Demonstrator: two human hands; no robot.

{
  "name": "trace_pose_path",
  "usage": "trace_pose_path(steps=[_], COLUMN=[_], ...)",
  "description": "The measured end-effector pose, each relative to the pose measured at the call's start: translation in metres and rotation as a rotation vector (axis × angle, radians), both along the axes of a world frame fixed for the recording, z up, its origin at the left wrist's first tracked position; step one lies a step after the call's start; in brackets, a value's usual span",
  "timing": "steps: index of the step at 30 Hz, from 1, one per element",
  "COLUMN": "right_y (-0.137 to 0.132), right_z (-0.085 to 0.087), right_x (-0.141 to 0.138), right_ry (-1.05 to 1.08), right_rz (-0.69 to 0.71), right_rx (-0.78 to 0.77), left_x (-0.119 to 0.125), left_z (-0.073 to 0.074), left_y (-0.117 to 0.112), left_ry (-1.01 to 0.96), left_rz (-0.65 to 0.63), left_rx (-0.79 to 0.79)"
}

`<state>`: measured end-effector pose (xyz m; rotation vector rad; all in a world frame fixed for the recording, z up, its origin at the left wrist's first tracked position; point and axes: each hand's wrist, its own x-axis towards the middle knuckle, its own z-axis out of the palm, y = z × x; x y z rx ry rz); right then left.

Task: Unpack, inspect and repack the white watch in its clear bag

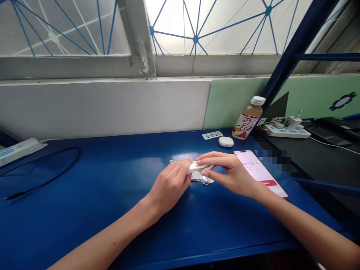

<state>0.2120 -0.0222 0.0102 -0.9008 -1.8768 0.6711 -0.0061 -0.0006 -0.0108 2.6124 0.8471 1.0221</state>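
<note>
Both my hands meet over the middle of the blue table, around a slim white object (198, 166) whose exact kind I cannot make out. My left hand (173, 182) is closed on its left end, with the fingers curled and partly hiding it. From the right, my right hand (232, 170) pinches the other end between thumb and fingers. Just under the hands lie a small whitish item (196, 176) and a crumpled clear and white piece (207, 180), both partly covered.
A phone (260, 172) showing a timer lies beside my right forearm. Behind stand a white earbud case (225, 141), a label card (212, 135) and a drink bottle (247, 119). Left are a black cable (56, 178) and a power strip (19, 150); another power strip (287, 130) sits right.
</note>
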Motion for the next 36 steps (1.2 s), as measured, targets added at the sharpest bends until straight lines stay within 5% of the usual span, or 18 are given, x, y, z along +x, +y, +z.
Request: trace_pose_path(steps=[4,10,25,36], right_y=[0.003,0.013,0.026,0.023], right_z=[-0.003,-0.007,-0.017,-0.018], right_x=[0.014,0.038,0.07,0.056], right_ry=[0.001,-0.095,-0.628,-0.501], right_rz=[-0.028,-0.118,-0.093,-0.034], right_rx=[0.05,-0.021,-0.12,-0.026], left_x=[-0.001,-0.012,-0.018,-0.02], left_z=[-0.006,-0.009,-0.005,-0.006], left_y=[0.01,0.027,0.028,0.031], left_ry=[0.088,0.334,0.306,0.23], left_rz=[0.041,0.029,-0.002,-0.008], left_rx=[0.091,-0.082,-0.24,-0.208])
